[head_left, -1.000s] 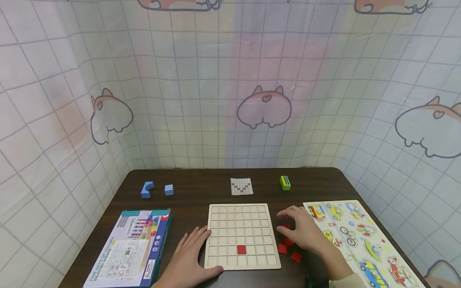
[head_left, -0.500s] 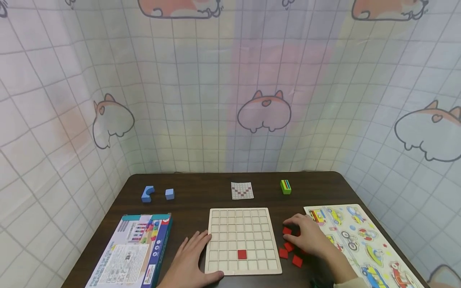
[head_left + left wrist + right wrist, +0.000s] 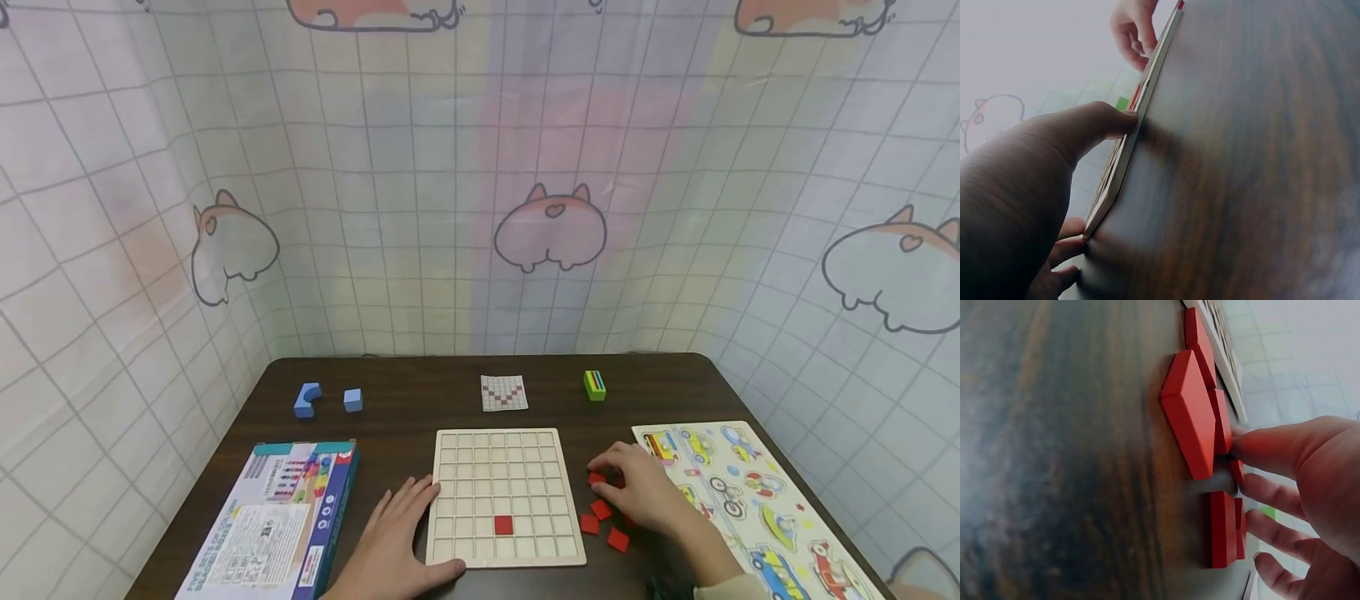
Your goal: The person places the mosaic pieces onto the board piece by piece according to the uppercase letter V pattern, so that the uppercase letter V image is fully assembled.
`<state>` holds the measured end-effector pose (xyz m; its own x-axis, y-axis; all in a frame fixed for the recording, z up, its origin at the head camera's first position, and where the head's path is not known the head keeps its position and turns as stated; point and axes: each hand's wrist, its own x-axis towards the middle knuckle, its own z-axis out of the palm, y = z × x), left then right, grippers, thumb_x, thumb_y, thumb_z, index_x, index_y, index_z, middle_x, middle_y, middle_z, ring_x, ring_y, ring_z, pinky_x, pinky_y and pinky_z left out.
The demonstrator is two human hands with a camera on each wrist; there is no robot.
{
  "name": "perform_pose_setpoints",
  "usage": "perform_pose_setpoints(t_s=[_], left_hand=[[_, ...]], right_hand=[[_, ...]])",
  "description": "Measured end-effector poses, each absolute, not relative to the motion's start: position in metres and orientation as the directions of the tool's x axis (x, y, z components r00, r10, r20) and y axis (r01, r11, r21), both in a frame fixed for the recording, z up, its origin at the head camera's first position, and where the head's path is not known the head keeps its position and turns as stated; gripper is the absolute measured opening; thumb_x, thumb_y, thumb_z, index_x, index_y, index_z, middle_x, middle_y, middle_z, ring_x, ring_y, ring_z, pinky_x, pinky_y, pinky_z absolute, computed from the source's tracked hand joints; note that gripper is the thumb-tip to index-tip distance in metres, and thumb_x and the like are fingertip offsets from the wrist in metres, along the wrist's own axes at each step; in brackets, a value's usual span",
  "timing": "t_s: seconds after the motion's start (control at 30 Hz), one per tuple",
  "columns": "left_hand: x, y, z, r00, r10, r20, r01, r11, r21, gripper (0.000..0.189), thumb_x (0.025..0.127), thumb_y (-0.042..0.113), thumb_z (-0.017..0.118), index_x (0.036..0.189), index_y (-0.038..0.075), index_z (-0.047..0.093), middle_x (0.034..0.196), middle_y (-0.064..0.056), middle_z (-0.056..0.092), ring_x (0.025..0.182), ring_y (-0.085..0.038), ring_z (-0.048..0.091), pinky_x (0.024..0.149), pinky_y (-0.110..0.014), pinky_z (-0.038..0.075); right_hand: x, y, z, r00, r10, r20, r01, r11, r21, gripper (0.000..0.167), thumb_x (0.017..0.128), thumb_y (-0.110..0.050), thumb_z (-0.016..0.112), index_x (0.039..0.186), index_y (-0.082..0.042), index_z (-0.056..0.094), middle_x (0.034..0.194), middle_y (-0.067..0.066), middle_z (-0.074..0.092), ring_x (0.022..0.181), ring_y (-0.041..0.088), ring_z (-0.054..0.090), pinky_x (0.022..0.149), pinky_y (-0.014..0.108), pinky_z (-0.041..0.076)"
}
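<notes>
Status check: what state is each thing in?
Grid board: flat, one red tile inset
Loose red tiles: scattered beside it
Left hand: rests against grid board
Right hand: pinches a loose tile
Pattern card: flat, pattern up
Box: lying flat
Picture board: flat, pictures up
Blue blocks: apart
Green block: untouched

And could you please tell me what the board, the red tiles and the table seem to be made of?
The board: probably wood, pale and matte, judging by its cream edge. The red tiles: painted wood or plastic, smooth and evenly coloured; either fits. The table: wood or wood-look laminate, with dark streaked grain and soft sheen.
</notes>
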<state>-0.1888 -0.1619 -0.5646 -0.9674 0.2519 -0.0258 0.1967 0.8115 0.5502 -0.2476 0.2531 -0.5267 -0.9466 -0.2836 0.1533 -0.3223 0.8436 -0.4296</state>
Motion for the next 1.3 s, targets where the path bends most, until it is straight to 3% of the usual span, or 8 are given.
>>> perform_pose_setpoints(t_s=[0.57,0.87,1.3], left_hand=[[-0.186,-0.163,-0.564,-0.97,0.239,-0.038,0.179,0.816,0.55,0.128,0.07,0.099,0.073,0.168,0.02,0.049,0.178,-0.006,0.044,0.169,-0.04,0.032,0.137,-0.074,0.016],[-0.186,-0.162,-0.564,-0.97,0.236,-0.056,0.167,0.82,0.548,0.127,0.07,0.099,0.072,0.169,0.022,0.048,0.178,-0.004,0.044,0.17,-0.039,0.031,0.137,-0.075,0.015],[-0.187,-0.162,-0.563,-0.97,0.243,-0.028,0.19,0.819,0.542,0.127,0.07,0.099,0.072,0.168,0.022,0.048,0.177,-0.002,0.045,0.17,-0.036,0.03,0.137,-0.074,0.017]], right_hand=[[-0.248,0.243,-0.527,-0.941,-0.271,0.201,-0.331,0.853,-0.404,0.017,0.094,-0.028,0.091,0.108,-0.029,0.081,0.109,-0.011,0.075,0.108,0.016,0.064,0.096,0.052,0.053],[-0.238,0.213,-0.521,-0.912,-0.334,0.237,-0.406,0.811,-0.422,0.02,0.094,-0.028,0.091,0.112,-0.029,0.082,0.113,-0.016,0.075,0.113,0.014,0.062,0.097,0.045,0.049],[-0.226,0.171,-0.519,-0.845,-0.45,0.29,-0.534,0.747,-0.396,0.017,0.092,-0.025,0.091,0.107,-0.026,0.082,0.11,-0.015,0.077,0.109,0.01,0.061,0.095,0.045,0.049]])
